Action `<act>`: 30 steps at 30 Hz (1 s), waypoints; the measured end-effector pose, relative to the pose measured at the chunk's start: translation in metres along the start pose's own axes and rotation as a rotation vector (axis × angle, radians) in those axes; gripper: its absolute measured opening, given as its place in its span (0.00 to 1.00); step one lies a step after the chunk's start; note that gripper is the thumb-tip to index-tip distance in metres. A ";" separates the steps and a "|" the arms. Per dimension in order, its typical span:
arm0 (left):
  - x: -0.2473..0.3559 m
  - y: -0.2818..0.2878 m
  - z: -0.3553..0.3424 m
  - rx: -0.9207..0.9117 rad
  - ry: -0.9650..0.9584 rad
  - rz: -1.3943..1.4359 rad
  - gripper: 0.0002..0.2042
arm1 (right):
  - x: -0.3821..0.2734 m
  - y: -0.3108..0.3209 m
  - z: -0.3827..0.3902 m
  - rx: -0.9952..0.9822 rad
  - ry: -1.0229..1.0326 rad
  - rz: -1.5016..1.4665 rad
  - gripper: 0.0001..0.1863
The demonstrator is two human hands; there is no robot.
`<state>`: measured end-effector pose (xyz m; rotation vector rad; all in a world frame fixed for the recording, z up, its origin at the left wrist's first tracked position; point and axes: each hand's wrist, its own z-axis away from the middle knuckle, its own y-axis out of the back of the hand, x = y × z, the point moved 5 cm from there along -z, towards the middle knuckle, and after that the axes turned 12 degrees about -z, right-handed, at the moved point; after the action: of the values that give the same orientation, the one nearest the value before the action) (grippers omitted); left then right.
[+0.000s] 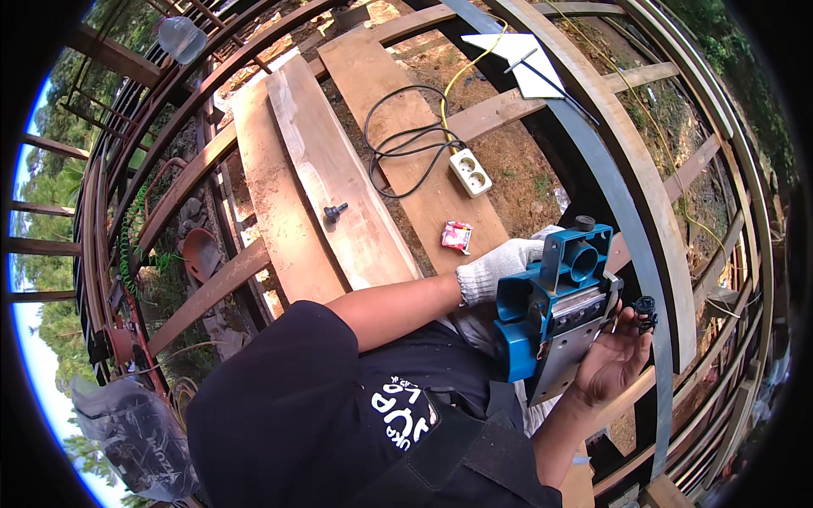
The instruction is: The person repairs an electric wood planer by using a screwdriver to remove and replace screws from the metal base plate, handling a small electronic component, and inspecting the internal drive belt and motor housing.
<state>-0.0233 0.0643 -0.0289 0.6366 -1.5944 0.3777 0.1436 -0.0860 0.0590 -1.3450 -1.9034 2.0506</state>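
A blue electric planer (550, 296) is tipped up in front of my body, with its metal sole and dark cutter slot showing. My left hand (500, 269), in a white knitted glove, is closed on its far side; the planer hides most of those fingers. Bare and palm up, my right hand (611, 360) is beside the sole, its fingers curled around a small black part (645, 315) whose kind I cannot make out. A dark knob with a bolt (335, 212) lies on the pale plank (339, 169).
A white power strip (471, 173) with a looped black cord (391, 152) and a red-and-white packet (456, 237) rest on another plank (373, 72). Farther right are a white triangular sheet (529, 72) and a long curved grey beam (648, 254). A clear plastic bag (135, 432) is at left.
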 end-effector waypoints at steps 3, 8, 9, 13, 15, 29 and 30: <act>0.000 0.018 0.012 0.155 0.041 0.378 0.16 | -0.006 -0.031 -0.013 -0.117 -0.050 -0.140 0.17; 0.022 0.096 0.042 0.396 0.074 1.033 0.16 | -0.049 -0.042 -0.028 -0.219 0.011 -0.117 0.23; 0.022 0.114 0.047 0.416 0.018 1.155 0.15 | -0.056 -0.037 -0.028 -0.226 0.030 -0.093 0.22; 0.033 0.179 0.074 0.905 0.096 0.572 0.15 | -0.067 -0.002 -0.017 -0.154 0.044 -0.040 0.20; 0.007 0.217 0.097 1.016 0.177 0.459 0.15 | -0.063 0.012 -0.006 -0.119 0.026 -0.039 0.20; -0.106 0.339 0.199 1.535 0.561 0.768 0.11 | -0.051 0.044 0.015 0.064 0.024 0.110 0.14; -0.108 0.339 0.201 1.542 0.557 0.770 0.11 | -0.050 0.047 0.014 0.058 0.020 0.109 0.14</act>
<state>-0.3842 0.2332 -0.1196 0.8557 -0.6818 2.2356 0.1908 -0.1367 0.0457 -1.4809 -1.7858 2.1147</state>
